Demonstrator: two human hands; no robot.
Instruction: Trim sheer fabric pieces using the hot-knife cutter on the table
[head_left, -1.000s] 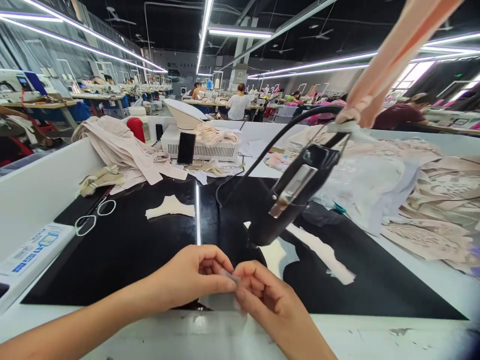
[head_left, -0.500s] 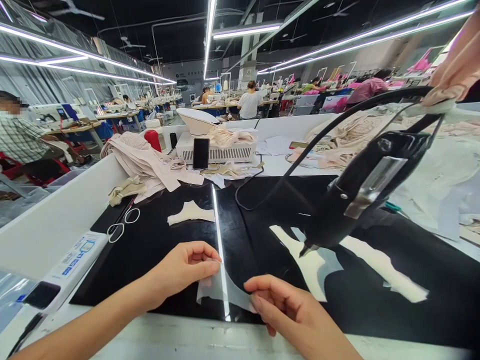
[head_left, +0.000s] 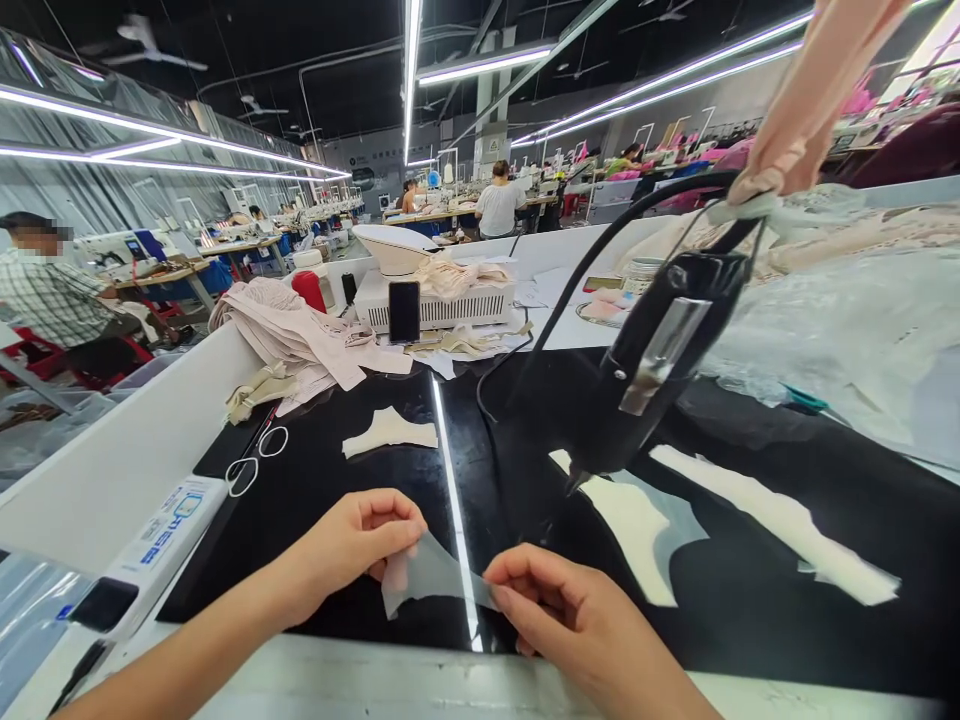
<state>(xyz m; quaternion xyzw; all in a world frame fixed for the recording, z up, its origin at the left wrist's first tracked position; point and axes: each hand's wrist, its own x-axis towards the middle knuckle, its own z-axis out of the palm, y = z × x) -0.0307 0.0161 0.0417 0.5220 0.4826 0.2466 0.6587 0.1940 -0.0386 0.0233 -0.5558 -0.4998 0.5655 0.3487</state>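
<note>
A thin, see-through fabric piece (head_left: 439,575) with curved edges stretches between my two hands over the black work surface (head_left: 300,580). My left hand (head_left: 371,535) pinches its upper left corner between thumb and fingers. At the right tip, my right hand (head_left: 559,605) grips it the same way. To the right lies a cream fabric piece (head_left: 634,530) partly over a greyish sheer one (head_left: 679,525). Above them hangs a black hand-held device (head_left: 660,360) with a pointed nose, tied up by pink cloth. A smaller cream piece (head_left: 390,432) lies beyond my left hand.
Scissors (head_left: 242,475) with white handles and a long white box (head_left: 172,530) lie at left. A long cream strip (head_left: 780,525) rests at right. Behind are pale fabric heaps (head_left: 300,325), a phone (head_left: 404,312) and a black cable (head_left: 559,310). People sit farther off.
The sheer piece has been drawn up and stretched between my hands, my right fingers now closed on its tip. The hanging device appears farther left as the view shifts.
</note>
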